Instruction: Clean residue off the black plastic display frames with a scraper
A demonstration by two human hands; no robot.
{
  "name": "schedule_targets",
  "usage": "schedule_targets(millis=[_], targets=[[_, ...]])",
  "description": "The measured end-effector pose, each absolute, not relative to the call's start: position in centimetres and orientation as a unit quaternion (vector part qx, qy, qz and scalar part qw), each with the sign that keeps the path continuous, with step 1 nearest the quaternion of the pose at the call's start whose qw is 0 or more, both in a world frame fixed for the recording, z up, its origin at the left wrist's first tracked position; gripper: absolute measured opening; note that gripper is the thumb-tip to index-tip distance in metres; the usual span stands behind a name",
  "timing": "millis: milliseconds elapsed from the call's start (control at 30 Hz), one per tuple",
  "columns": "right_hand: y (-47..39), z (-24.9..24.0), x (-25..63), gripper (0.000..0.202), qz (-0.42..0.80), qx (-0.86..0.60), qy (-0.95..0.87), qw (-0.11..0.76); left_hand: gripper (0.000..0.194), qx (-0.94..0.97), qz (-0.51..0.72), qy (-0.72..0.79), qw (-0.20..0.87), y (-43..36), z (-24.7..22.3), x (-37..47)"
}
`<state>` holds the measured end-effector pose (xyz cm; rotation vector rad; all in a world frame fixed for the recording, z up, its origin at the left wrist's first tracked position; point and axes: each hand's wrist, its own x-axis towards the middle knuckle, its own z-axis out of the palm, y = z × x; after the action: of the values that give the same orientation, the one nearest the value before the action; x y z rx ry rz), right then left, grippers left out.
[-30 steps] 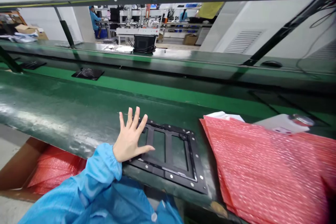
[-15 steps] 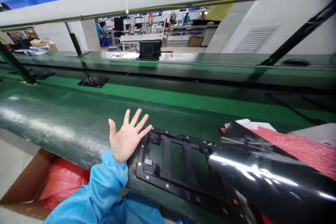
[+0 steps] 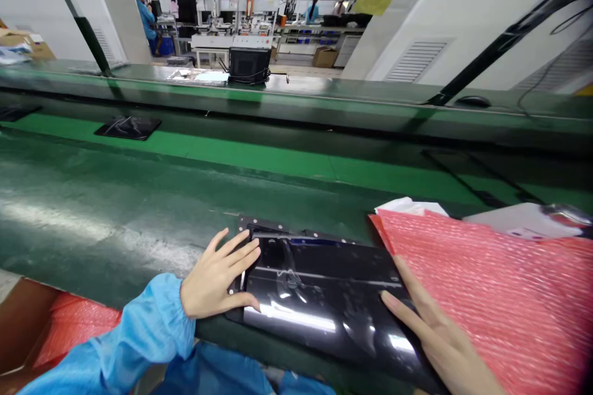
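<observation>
A glossy black panel (image 3: 319,284) lies over a black frame (image 3: 236,315) with small round metal spots, on the dark green bench. My left hand (image 3: 222,274), palm down with fingers spread, touches the panel's left edge. At the panel's right end is my right hand (image 3: 430,327), its thumb on the glossy face and its fingers along the far side, gripping that edge. The panel hides most of the frame.
Pink bubble wrap (image 3: 482,296) and white sheets lie to the right. A green belt (image 3: 259,157) runs behind the bench, carrying a dark panel (image 3: 128,127). Lower left is a cardboard box (image 3: 28,321) with red wrap. A person (image 3: 147,21) is far back.
The glossy panel has moved left and down over the frame, uncovering the pink wrap. My left hand has turned palm down onto its edge. My right hand has come into view.
</observation>
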<state>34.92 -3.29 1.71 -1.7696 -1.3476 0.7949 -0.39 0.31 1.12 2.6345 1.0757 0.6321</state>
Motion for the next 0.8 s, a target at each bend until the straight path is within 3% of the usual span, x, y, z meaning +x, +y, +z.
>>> schedule_targets(millis=[400,800], targets=[[-1.2,-0.9,35.0,0.073,0.335,-0.688,-0.526,0.370,0.082,0.896,0.174,0.392,0.115,1.3,0.1,-0.7],[-1.0,1.3,33.1,0.075,0.411,-0.727,-0.421,0.355,0.080,0.895,0.158,0.400,0.119,1.4,-0.2,-0.7]])
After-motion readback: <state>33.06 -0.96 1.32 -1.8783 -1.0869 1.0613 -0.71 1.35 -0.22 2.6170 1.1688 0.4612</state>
